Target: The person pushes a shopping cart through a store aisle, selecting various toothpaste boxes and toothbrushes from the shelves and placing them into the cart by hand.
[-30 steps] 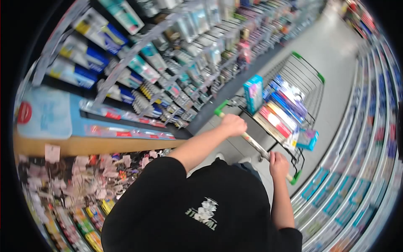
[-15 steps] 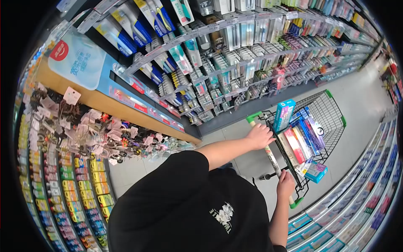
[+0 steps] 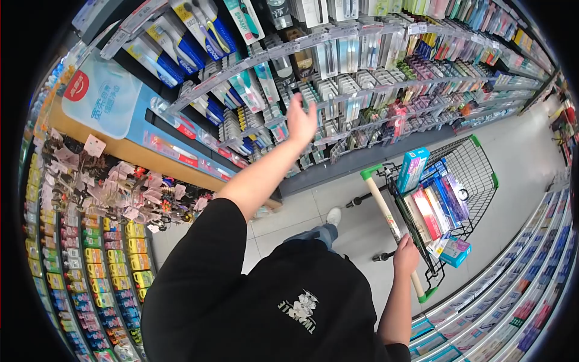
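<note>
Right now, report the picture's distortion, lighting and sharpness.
Head view: corners fall to black, and the long white package-lined shelves bow into arcs; head view: light is bright, with no harsh shadow on the pale grey tiled floor; head view: the bare left hand and the bare right hand on the cream-coloured cart handle have readable outlines.

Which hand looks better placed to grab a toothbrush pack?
Probably the left hand: it is open, stretched out toward the shelves, while the right hand is on the cart's handle, farther from the packs.
</note>
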Available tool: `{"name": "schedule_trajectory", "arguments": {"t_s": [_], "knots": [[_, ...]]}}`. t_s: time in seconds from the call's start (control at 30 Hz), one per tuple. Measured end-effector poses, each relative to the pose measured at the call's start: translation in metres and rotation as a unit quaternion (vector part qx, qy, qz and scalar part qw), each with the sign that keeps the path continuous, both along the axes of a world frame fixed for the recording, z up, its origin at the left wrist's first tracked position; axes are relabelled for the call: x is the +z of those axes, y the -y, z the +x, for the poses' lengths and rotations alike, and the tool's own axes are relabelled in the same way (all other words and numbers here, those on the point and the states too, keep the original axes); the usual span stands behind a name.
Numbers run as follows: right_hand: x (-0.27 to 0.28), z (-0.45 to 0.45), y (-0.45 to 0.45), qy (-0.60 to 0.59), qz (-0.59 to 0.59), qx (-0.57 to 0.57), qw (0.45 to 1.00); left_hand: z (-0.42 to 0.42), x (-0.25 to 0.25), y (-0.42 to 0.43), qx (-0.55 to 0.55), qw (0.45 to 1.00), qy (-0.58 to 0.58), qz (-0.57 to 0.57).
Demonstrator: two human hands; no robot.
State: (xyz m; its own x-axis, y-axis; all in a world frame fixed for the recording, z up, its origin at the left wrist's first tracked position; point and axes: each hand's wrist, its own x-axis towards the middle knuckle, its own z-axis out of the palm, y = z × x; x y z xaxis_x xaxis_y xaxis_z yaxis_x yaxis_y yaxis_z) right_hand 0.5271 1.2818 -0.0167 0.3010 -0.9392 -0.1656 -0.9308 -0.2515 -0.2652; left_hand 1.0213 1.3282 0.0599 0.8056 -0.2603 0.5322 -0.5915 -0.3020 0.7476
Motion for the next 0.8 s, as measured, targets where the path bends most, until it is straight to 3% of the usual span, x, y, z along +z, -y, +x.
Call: {"name": "schedule_trajectory", "arguments": {"t_s": [0.07, 0.27, 0.5, 0.63, 0.73, 0.8], "knots": [[-0.007, -0.004, 0.010, -0.010, -0.009, 0.000, 1.000, 0.041, -0.012, 0.012, 0.057, 0.997, -0.042, -0.031], [-0.008, -0.005, 0.030, -0.030, -0.028, -0.017, 0.999, 0.080, 0.018, 0.031, 0.100, 0.987, -0.121, -0.042], [-0.023, -0.007, 0.049, -0.038, -0.047, -0.037, 0.998, 0.115, 0.004, 0.051, 0.167, 0.980, -0.044, -0.095], [-0.035, -0.008, 0.053, -0.031, -0.074, -0.033, 0.996, 0.134, -0.008, 0.047, 0.125, 0.987, -0.076, -0.062], [-0.040, -0.005, 0.055, -0.024, -0.086, -0.033, 0.995, 0.132, -0.022, 0.040, -0.046, 0.953, -0.127, -0.271], [-0.042, -0.003, 0.056, -0.023, -0.093, -0.031, 0.995, 0.118, -0.024, 0.028, -0.074, 0.951, -0.146, -0.261]]}}
